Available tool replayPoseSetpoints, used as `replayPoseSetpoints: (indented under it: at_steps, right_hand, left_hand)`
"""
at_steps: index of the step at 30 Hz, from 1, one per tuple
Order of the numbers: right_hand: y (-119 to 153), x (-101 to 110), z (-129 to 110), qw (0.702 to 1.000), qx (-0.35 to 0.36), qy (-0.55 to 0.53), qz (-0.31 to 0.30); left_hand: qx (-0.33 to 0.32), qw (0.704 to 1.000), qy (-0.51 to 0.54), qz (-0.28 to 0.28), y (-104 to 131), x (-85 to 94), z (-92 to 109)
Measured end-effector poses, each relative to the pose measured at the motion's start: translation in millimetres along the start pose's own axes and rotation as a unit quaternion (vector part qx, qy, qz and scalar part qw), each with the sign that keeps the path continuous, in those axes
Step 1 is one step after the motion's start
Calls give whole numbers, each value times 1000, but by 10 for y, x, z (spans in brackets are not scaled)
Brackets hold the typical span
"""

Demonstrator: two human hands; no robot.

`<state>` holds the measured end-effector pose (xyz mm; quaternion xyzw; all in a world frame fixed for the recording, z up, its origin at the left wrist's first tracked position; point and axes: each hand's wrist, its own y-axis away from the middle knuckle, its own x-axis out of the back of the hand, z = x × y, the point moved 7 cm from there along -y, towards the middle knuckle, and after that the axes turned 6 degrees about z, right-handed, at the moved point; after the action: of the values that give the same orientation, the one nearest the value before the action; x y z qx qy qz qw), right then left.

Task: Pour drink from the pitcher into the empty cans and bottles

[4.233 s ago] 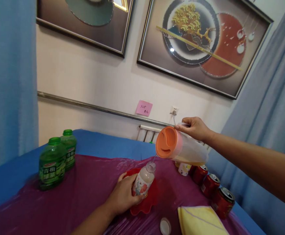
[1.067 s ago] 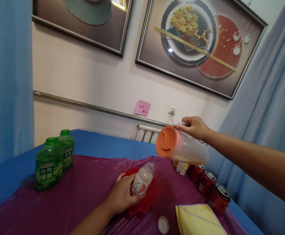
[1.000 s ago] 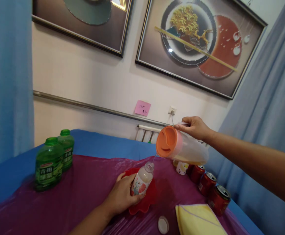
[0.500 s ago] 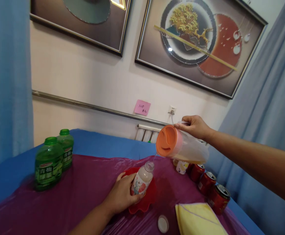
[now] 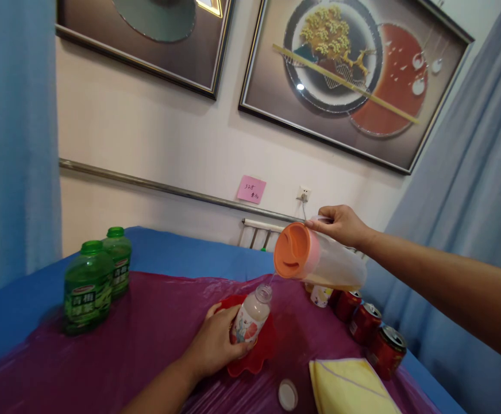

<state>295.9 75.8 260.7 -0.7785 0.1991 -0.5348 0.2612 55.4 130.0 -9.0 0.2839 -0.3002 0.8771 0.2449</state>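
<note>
My left hand [image 5: 218,339] is wrapped round a small clear bottle [image 5: 253,316] with a printed fruit label, tilted slightly right over a red scalloped dish [image 5: 259,356]. The bottle's mouth is uncapped and cloudy liquid shows inside. By its handle, my right hand [image 5: 340,224] grips a translucent pitcher [image 5: 336,267] with an orange lid, tipped on its side. A thin stream of liquid falls from the pitcher's lid to the bottle's mouth. Some yellowish liquid lies along the pitcher's lower side. A white cap [image 5: 287,395] rests on the purple plastic sheet near the dish.
Two green bottles [image 5: 87,290] stand at the left. Several red cans [image 5: 386,351] line the right side, beside a white patterned cup [image 5: 320,295]. A folded yellow cloth [image 5: 349,382] lies at front right. Behind the blue-covered surface [image 5: 168,253] runs a metal rail [image 5: 181,192].
Both hands hold nearly the same pose, and liquid keeps running from the pitcher into the bottle. The whole view has shifted very slightly.
</note>
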Motion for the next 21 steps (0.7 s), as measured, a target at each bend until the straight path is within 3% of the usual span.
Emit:
replayPoseSetpoints:
  at_steps: [21]
  right_hand:
    - [1, -11, 1, 1000, -2, -1, -5]
  left_hand:
    - [0, 1000, -3, 0, 5, 2, 6]
